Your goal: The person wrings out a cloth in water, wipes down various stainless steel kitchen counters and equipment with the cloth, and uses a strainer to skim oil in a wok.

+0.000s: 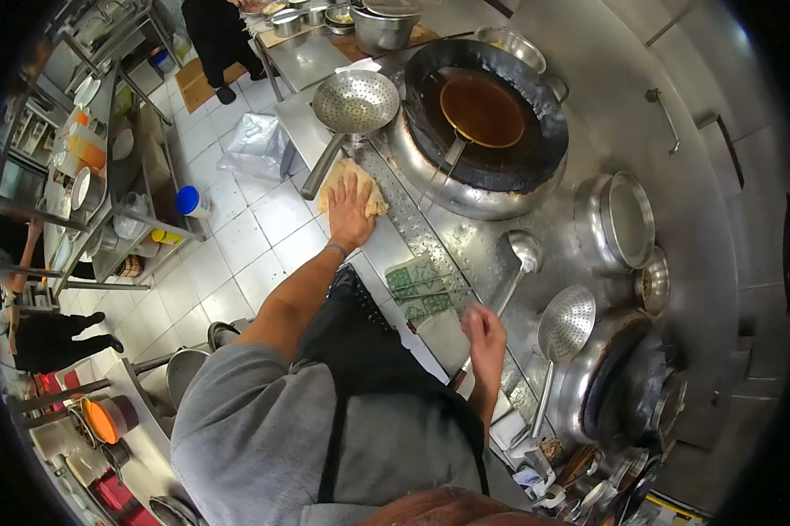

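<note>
My left hand (353, 212) lies flat with its fingers spread on a crumpled yellowish cloth (376, 200) at the steel counter's edge. Just beyond it is a perforated skimmer (356, 101), its handle reaching over the edge beside the cloth. My right hand (484, 335) is curled above the stove front; whether anything is inside the fingers is hidden. A ladle (525, 252) lies on the steel top, and its handle passes behind that hand. To the left of the right hand lies a folded green-and-white patterned cloth (419, 287).
A large black wok (535, 162) holds brown liquid with a round strainer (483, 107) in it. Right of my hand lies another skimmer (568, 323), with a dark wok (627, 386) behind. Metal pots (627, 219) stand at the right. Other people stand by the left shelves and far counter.
</note>
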Action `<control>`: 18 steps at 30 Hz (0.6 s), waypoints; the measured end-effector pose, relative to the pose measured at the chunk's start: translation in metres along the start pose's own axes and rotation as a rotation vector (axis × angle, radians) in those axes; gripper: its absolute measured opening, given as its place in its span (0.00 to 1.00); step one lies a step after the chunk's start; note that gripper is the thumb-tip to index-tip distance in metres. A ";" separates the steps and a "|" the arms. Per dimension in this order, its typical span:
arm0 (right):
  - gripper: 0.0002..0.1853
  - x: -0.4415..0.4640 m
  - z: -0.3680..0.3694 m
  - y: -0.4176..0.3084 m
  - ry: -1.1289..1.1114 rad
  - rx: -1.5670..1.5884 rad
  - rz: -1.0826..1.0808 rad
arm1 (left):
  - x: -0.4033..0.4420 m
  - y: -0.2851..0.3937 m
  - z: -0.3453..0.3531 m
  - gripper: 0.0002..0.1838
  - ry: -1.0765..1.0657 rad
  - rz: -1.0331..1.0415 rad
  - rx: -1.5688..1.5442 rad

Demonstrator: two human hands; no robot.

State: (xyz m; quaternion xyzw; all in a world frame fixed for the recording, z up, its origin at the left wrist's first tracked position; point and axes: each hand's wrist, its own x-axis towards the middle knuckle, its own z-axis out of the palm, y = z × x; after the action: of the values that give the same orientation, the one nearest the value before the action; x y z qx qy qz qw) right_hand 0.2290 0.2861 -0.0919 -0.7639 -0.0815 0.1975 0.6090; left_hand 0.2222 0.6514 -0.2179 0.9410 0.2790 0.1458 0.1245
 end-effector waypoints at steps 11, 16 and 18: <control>0.23 0.211 0.116 -0.088 -0.632 1.244 0.475 | -0.001 -0.008 -0.008 0.42 -0.014 -0.029 -0.125; 0.11 0.210 0.086 -0.078 -0.366 1.033 0.302 | -0.001 -0.011 -0.008 0.40 -0.001 -0.023 -0.158; 0.10 0.194 0.074 -0.088 -0.186 0.924 0.328 | -0.002 -0.012 -0.005 0.40 0.016 -0.026 -0.192</control>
State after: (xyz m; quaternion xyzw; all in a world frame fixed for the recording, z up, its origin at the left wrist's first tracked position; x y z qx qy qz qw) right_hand 0.3859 0.4452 -0.0601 -0.3959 0.0817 0.3737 0.8348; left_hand 0.2129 0.6610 -0.2179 0.9199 0.2768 0.1779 0.2135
